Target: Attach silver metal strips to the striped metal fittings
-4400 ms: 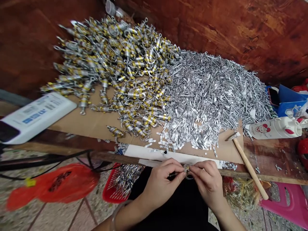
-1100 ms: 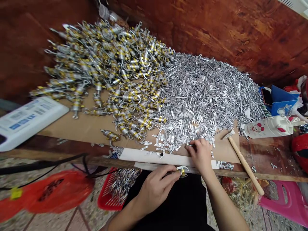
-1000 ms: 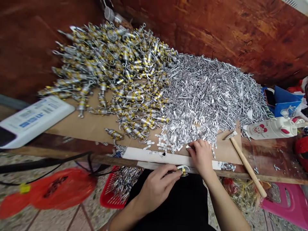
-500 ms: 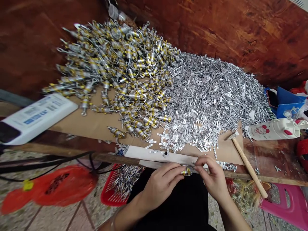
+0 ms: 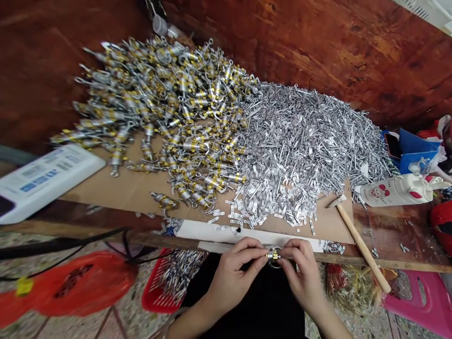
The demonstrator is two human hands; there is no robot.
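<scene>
Just past the table's front edge, my left hand (image 5: 238, 266) pinches a small metal fitting with yellow bands (image 5: 273, 256). A thin curved metal loop shows around this fitting. On its right side, my right hand (image 5: 300, 266) is closed with thumb and fingertips at the fitting's end. A tiny metal tip shows there, too small to name. Behind my hands spreads a heap of small flat metal plates with holes (image 5: 261, 197), mixed with thin metal rods. To the left of it lies a big pile of similar yellow-banded metal fittings (image 5: 176, 103).
A hammer (image 5: 362, 242) juts over the front edge at right. Beside it lie a white bottle (image 5: 395, 190) and a blue box (image 5: 416, 150). A white box-shaped object (image 5: 52, 174) is at left. Below are a red basket (image 5: 151, 292), an orange bag (image 5: 84, 282) and a pink stool (image 5: 420, 301).
My right fingers have lowered and closed in on the fitting's right end. The fitting has turned in my left fingers. The camera view has shifted slightly.
</scene>
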